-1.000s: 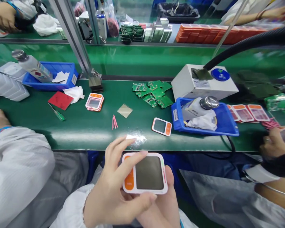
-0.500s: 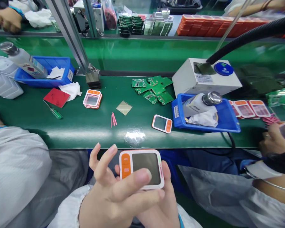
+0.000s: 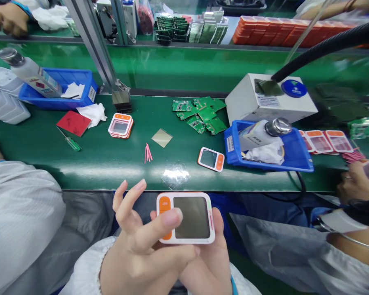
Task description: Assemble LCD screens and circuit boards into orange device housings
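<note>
Showing a white-and-orange device (image 3: 192, 217), outwardly assembled, gripped in the right hand (image 3: 207, 266) before the desk (image 3: 92, 166), under the partly spread left hand (image 3: 138, 256); beyond, including loose circuit boards (image 3: 204, 113), apparently not yet housed

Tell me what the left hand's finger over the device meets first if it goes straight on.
Likely the dark screen of the device: the left hand's finger points rightward across it. Depth is unclear, so it might pass just above.
</note>
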`<state>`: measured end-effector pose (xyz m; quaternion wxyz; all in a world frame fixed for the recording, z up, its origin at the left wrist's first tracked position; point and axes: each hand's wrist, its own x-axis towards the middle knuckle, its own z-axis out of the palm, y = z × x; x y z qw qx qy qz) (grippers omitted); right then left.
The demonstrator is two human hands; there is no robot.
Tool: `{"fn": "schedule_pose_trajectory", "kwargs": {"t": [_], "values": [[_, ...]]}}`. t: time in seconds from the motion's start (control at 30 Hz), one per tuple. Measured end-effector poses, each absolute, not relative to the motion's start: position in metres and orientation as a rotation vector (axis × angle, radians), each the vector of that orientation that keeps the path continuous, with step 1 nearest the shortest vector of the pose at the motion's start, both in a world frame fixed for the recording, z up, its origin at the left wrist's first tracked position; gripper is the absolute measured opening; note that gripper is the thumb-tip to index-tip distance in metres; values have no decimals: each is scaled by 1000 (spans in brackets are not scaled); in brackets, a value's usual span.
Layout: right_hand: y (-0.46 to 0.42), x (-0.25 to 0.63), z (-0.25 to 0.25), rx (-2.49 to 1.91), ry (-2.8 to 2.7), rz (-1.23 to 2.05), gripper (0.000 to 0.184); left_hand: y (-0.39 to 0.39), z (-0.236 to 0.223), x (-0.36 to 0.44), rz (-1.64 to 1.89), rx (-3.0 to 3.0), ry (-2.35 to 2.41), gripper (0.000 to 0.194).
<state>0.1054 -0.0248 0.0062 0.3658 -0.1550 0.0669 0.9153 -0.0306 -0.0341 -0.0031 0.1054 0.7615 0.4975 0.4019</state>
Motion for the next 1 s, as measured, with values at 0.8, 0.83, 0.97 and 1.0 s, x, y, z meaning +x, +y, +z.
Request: {"fn": "schedule_pose_trajectory", "kwargs": {"t": [0.8, 0.83, 0.97, 1.0], "values": [[261, 123, 11, -1536, -1069, 954, 30, 59, -72, -84, 1207, 2032, 2180, 77], [287, 119, 4, -1588, -1105, 908, 29, 59, -73, -85, 1202, 2026, 2164, 81], [365, 105, -13, -1752, -1320, 825, 23, 58, -75, -93, 1299, 2011, 2104, 87], [379, 101, -14, -1760, -1391, 815, 24, 57, -76, -96, 1343, 2017, 2104, 88]]}}
